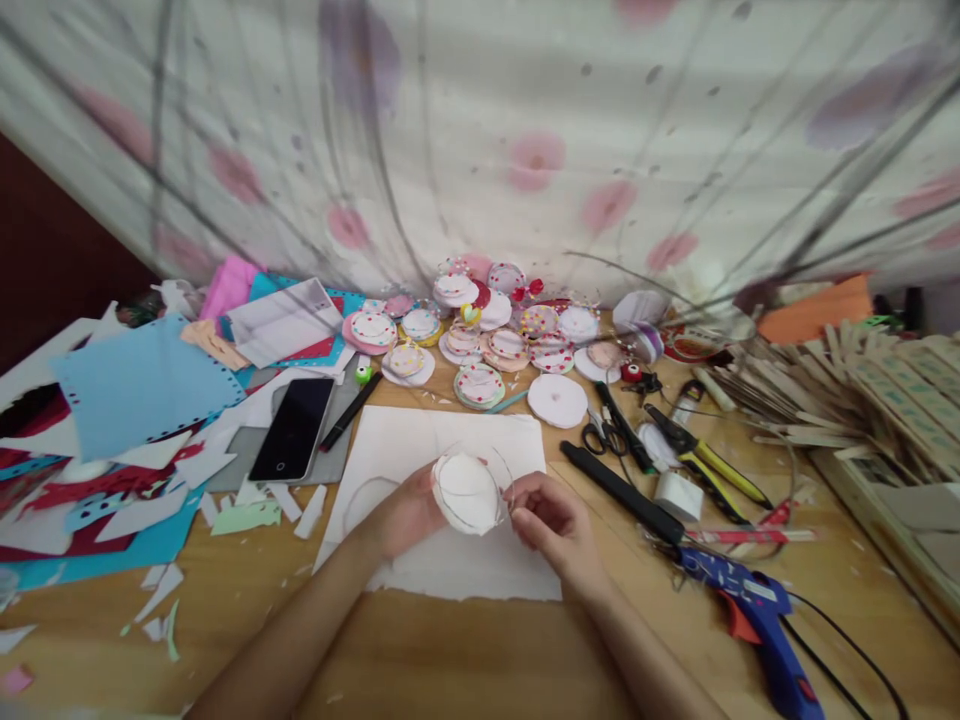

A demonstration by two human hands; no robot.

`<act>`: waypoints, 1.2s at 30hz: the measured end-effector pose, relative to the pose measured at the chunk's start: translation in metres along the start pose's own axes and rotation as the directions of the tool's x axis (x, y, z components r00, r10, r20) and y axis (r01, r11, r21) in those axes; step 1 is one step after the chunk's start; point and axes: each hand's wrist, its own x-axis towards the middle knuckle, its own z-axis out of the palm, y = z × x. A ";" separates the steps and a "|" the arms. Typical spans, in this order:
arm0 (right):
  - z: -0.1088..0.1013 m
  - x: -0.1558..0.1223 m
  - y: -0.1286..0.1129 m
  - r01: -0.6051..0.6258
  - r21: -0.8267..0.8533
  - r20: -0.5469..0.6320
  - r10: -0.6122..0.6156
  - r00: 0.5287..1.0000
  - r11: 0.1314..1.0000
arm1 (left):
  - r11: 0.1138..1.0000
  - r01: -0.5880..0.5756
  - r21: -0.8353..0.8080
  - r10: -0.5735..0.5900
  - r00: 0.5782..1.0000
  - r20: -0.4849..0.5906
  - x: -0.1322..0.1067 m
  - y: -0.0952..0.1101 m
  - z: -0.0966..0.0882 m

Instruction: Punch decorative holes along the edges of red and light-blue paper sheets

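A small white paper disc (466, 490) is held up in my left hand (414, 512), its fingers closed behind and along the left edge. Around the disc runs a thin wire loop (511, 470), which stands out past its right side. My right hand (553, 520) pinches this wire between thumb and forefinger, just right of the disc. Both hands are above a white paper sheet (442, 425) lying on the wooden table (450, 660). Left of the disc, a faint ring (360, 490) shows on the sheet, partly hidden by my left hand.
Behind stand several layered paper rounds with beads (480, 385). Left are a phone (294, 430), a black pen (351, 412) and paper scraps (150, 380). Right lie scissors (602, 432), yellow-handled pliers (712, 470), a blue glue gun (757, 610) with its cord, and wooden sticks (787, 390).
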 end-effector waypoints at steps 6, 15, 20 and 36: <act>0.002 0.000 0.002 -0.034 0.007 -0.036 0.034 0.999 0.999 | 1.000 0.010 0.021 -0.010 1.000 0.015 -0.001 0.000 0.000; 0.003 0.001 0.003 -0.003 -0.041 -0.075 0.000 0.997 0.999 | 0.991 -0.003 0.133 0.026 0.984 -0.176 0.005 -0.002 0.003; 0.003 0.006 0.006 -0.003 -0.013 -0.170 0.001 0.985 1.000 | 0.934 -0.051 0.355 0.181 0.921 -0.345 0.005 -0.001 0.005; 0.006 0.005 0.008 -0.220 0.254 0.145 0.188 0.971 0.942 | 0.693 0.115 0.712 0.228 0.901 -0.368 -0.020 0.023 0.029</act>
